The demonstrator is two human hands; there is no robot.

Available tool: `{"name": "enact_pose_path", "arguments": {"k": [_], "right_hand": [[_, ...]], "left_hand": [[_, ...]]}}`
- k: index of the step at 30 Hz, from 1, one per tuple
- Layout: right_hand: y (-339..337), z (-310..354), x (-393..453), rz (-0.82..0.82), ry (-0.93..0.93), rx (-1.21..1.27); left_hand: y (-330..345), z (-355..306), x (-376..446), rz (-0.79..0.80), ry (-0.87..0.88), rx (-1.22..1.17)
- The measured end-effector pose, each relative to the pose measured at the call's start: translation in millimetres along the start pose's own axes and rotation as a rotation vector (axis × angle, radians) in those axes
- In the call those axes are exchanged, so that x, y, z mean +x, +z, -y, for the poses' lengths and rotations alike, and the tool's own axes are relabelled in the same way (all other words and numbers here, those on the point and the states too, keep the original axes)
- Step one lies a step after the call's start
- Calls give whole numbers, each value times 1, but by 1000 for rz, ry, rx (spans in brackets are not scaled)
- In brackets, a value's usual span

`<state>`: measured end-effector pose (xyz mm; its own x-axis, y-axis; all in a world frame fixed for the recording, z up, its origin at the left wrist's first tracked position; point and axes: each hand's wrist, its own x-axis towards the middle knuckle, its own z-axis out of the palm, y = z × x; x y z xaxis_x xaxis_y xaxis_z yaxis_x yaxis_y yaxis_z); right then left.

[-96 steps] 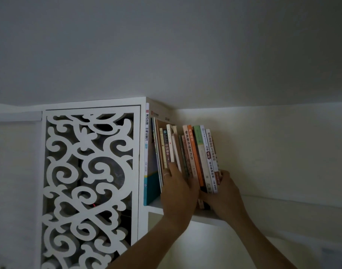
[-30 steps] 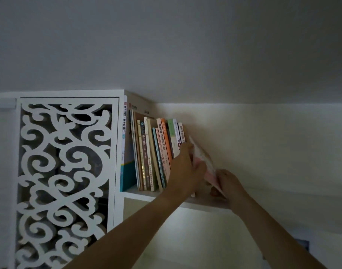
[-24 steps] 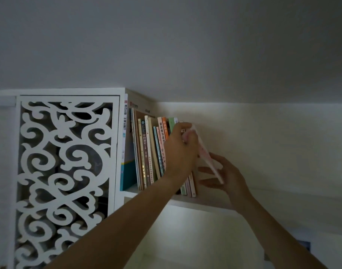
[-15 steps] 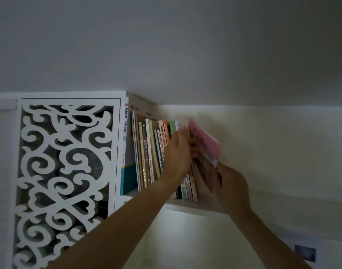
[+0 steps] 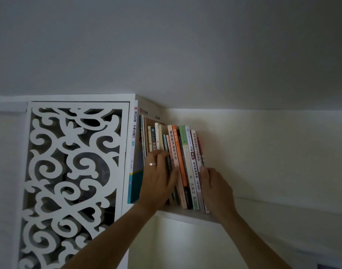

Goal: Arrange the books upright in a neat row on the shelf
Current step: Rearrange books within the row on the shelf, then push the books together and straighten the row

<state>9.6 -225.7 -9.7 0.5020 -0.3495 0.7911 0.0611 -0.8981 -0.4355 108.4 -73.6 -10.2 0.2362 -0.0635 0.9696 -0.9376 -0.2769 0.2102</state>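
Several books (image 5: 182, 158) stand upright in a row on a high white shelf (image 5: 189, 215), next to a tall white and teal book (image 5: 134, 152) at the left end. A thin pink book (image 5: 201, 152) closes the row on the right. My left hand (image 5: 158, 179), with a ring, lies flat against the spines of the left-hand books. My right hand (image 5: 214, 189) presses with straight fingers on the right side of the row, by the pink book.
A white cabinet panel with cut-out scrollwork (image 5: 73, 181) stands left of the shelf. The shelf continues to the right along the cream wall (image 5: 272, 152). The ceiling is close above the books.
The pink book, held tilted half a second ago, now stands upright at the right end of the row. My left hand dropped from the book tops to the spines; my right hand presses the row's side.
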Motion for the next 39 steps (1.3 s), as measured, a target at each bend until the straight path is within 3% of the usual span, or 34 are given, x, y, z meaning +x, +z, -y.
{"name": "enact_pose_path", "arguments": {"k": [4, 10, 15, 23, 30, 34, 36, 39], "right_hand": [[7, -5, -1, 25, -46, -88], [3, -1, -7, -70, -54, -2], [7, 2, -11, -155, -13, 28], [6, 3, -14, -97, -85, -86], [4, 0, -14, -26, -97, -124], [3, -2, -12, 16, -90, 34], [2, -3, -10, 42, -69, 97], [-1, -3, -12, 63, -59, 110]], "left_hand": [[11, 3, -11, -46, -4, 52], [14, -1, -11, -68, 25, 65], [15, -21, 6, -21, 123, 388], [17, -39, 57, 93, 170, 752], [9, -66, 45, -118, 24, 266], [2, -76, 28, -51, -133, -185], [2, -73, 28, -36, -231, -233], [-2, -72, 30, -7, -274, -115]]}}
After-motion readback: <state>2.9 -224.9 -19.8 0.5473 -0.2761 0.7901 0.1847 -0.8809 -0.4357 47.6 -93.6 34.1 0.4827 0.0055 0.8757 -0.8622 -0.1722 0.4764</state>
